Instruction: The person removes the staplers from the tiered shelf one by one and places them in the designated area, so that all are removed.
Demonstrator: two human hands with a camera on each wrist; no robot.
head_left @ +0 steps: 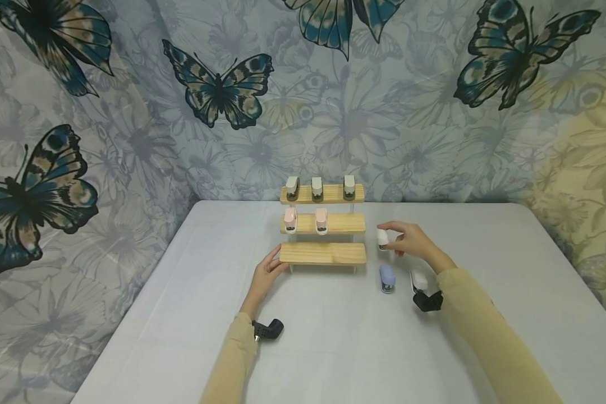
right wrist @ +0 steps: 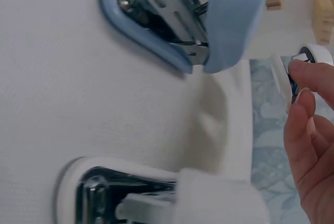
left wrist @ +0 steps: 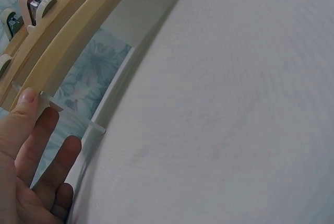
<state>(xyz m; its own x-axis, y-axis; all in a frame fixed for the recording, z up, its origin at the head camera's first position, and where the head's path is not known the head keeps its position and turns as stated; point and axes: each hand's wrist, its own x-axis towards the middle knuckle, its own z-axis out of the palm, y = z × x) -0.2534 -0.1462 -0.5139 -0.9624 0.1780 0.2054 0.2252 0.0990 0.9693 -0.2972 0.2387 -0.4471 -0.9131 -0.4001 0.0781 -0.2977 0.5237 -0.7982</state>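
In the head view, a white mini stapler is pinched between the thumb and fingers of my right hand, just right of a three-tier wooden stand. My left hand grips the left end of the stand's lowest board; in the left wrist view the thumb lies on the board and the other fingers are below it. Two pink staplers, one left and one nearer the centre, stand on the middle tier. The lowest tier carries no stapler.
Three pale staplers line the top tier. On the white table lie a blue stapler, below the right hand, and another white stapler beside the black right wrist camera. Butterfly-patterned cloth hangs behind.
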